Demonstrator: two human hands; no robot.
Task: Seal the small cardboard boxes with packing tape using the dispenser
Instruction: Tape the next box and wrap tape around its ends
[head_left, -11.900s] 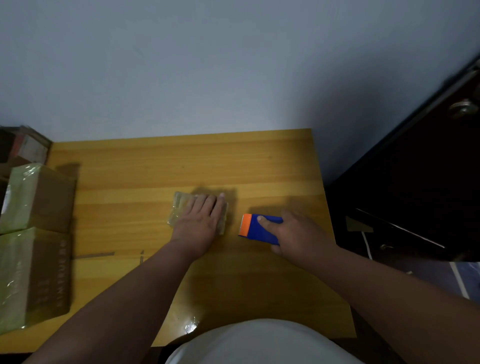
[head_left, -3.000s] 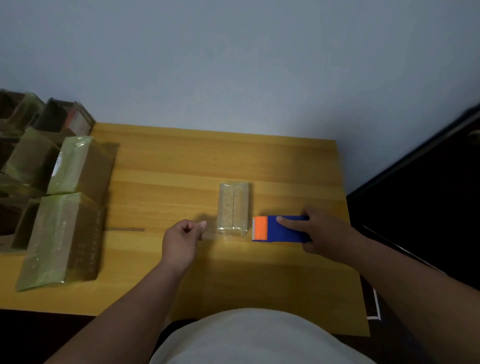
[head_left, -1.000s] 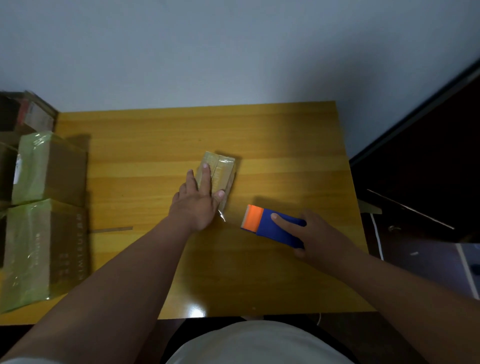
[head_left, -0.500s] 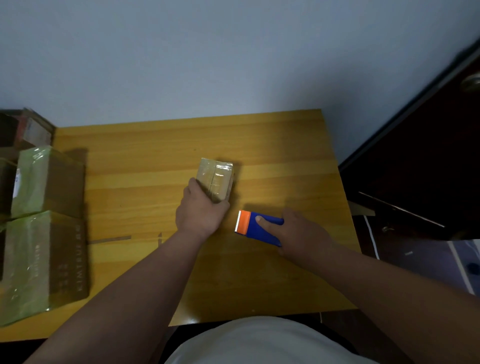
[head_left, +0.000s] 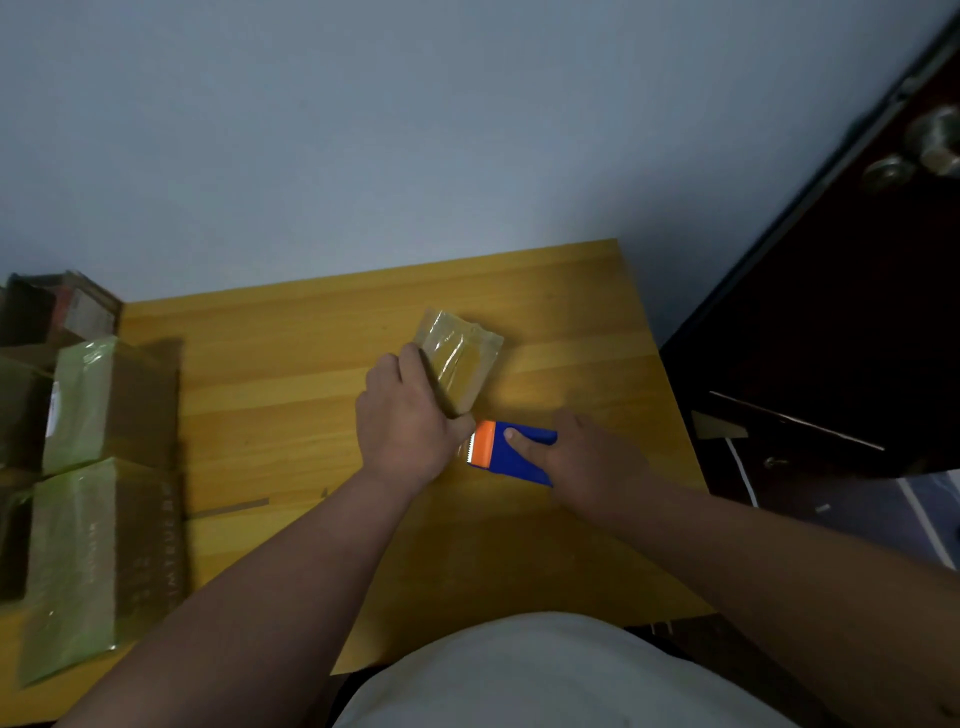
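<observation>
A small cardboard box (head_left: 460, 358) wrapped in shiny clear tape lies tilted in the middle of the wooden table (head_left: 291, 395). My left hand (head_left: 408, 421) grips its near left edge, fingers curled round the side. Just right of that hand, the blue tape dispenser (head_left: 511, 452) with its orange toothed head sits close to the box's near corner. My right hand (head_left: 587, 462) holds the dispenser from the right, index finger laid along its top. A short clear strip seems to run from the orange head toward the box.
Several larger taped cardboard boxes (head_left: 104, 467) are stacked along the table's left edge. A loose strip of tape (head_left: 231, 508) lies on the wood left of my arm. A dark door (head_left: 857, 312) stands to the right, past the table's edge.
The dispenser has moved left, up to the box's near corner. The box has turned a little, showing more of its taped top. My left hand still grips its left side.
</observation>
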